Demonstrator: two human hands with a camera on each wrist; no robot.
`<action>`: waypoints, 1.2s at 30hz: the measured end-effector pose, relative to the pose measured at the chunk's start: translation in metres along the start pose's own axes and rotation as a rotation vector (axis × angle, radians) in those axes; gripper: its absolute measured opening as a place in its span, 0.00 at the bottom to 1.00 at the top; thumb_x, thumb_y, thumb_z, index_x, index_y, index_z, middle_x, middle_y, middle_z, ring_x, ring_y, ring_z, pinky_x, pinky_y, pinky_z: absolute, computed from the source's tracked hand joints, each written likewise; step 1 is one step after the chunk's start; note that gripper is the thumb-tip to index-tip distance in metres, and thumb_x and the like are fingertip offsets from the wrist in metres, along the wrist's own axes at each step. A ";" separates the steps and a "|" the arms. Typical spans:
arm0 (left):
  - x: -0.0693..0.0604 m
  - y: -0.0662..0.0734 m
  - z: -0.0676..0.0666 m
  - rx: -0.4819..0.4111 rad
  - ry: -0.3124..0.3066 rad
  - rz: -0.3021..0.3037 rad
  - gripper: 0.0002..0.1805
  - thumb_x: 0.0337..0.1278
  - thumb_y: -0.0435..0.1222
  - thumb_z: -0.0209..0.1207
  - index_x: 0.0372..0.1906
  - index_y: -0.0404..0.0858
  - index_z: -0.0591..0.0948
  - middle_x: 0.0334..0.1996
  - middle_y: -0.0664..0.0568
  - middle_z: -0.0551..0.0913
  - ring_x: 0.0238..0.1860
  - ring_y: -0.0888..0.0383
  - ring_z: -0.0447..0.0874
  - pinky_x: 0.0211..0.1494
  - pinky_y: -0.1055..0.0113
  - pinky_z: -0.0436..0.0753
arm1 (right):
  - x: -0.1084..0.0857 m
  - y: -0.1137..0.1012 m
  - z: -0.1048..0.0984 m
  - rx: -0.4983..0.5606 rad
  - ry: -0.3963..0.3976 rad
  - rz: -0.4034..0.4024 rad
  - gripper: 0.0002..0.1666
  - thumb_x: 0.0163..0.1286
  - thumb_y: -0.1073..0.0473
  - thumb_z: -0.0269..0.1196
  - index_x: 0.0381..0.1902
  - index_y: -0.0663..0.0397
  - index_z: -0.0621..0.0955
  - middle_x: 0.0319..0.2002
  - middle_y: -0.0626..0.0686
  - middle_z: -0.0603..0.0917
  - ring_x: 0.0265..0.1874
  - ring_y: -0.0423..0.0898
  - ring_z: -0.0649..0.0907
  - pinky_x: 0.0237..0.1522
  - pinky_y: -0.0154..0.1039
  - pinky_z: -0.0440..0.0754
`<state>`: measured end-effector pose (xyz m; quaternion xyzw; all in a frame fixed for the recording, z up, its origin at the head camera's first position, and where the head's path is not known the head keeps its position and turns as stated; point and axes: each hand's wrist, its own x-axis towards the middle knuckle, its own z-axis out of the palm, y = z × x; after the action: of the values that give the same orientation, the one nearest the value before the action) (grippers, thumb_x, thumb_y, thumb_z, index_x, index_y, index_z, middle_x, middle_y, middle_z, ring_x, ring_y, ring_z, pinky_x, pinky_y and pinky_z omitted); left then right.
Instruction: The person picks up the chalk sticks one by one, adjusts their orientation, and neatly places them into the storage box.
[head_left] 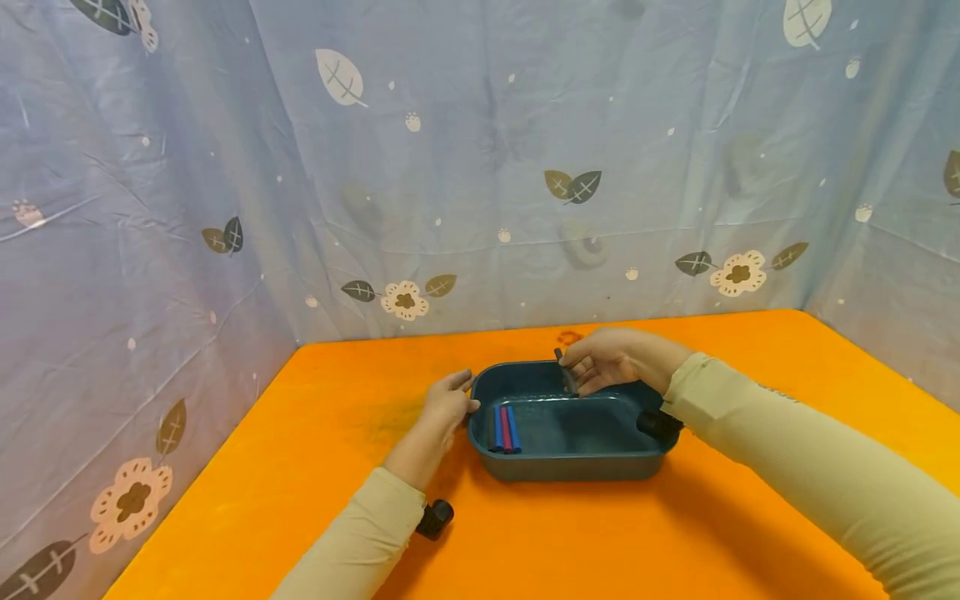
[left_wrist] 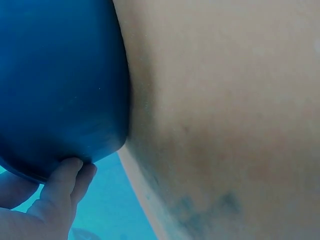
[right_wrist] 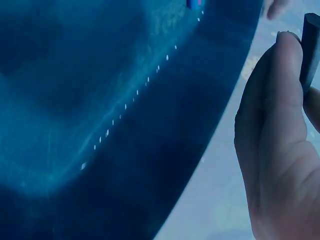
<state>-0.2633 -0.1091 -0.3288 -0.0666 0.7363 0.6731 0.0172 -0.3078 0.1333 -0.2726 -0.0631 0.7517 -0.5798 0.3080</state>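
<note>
A dark blue-grey plastic basin (head_left: 577, 468) stands on the table. My left hand (head_left: 447, 404) grips its left rim, fingers against the outer wall and thumb at the edge, as the left wrist view shows of that hand (left_wrist: 55, 200). My right hand (head_left: 611, 360) is over the basin's back edge and pinches a dark marker (head_left: 566, 373), tilted, between thumb and fingers. In the right wrist view the marker (right_wrist: 311, 52) shows beside the right fingers (right_wrist: 287, 75). Several slim markers, blue and pink among them (head_left: 506, 430), lie side by side at the basin's left end.
An orange cloth (head_left: 360, 400) covers the table. Pale blue patterned curtains (head_left: 480, 167) hang behind and at both sides. A small black device (head_left: 435, 518) sits at the left wrist, another (head_left: 658, 423) at the right wrist, over the basin's right end.
</note>
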 end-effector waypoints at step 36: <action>0.002 0.001 0.000 -0.013 0.000 -0.024 0.33 0.59 0.16 0.49 0.71 0.31 0.64 0.68 0.39 0.67 0.60 0.46 0.75 0.41 0.66 0.80 | 0.051 0.025 0.051 -0.166 0.019 0.190 0.27 0.68 0.66 0.57 0.60 0.79 0.68 0.53 0.76 0.77 0.46 0.63 0.82 0.49 0.50 0.81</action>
<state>-0.2649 -0.1088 -0.3284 -0.0757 0.7312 0.6775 0.0249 -0.3151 0.0762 -0.3226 -0.0113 0.8025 -0.4843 0.3484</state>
